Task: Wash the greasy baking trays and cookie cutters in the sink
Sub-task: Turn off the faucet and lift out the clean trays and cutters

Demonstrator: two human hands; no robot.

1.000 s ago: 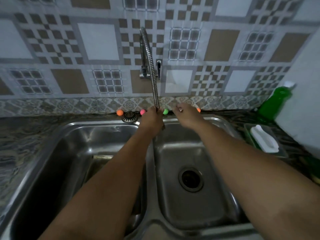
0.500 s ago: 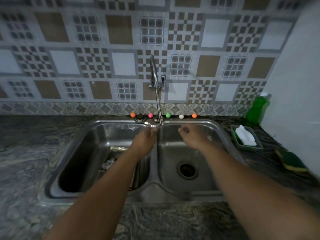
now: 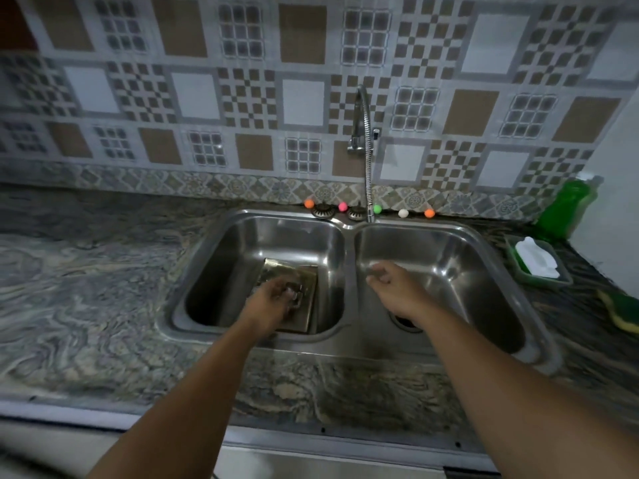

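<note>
Both hands have dropped from the faucet [image 3: 366,146]. Left hand [image 3: 273,300] reaches the baking tray [image 3: 304,305] left of it, fingers curled over blurred cutters; right hand [image 3: 390,288] hangs half-open, empty. Greasy tray: stiff, slippery; grip the rim.

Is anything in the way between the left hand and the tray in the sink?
No, nothing visible blocks it. The left hand is already down in the left basin, right over the baking tray, at the small metal pieces lying on it.
</note>
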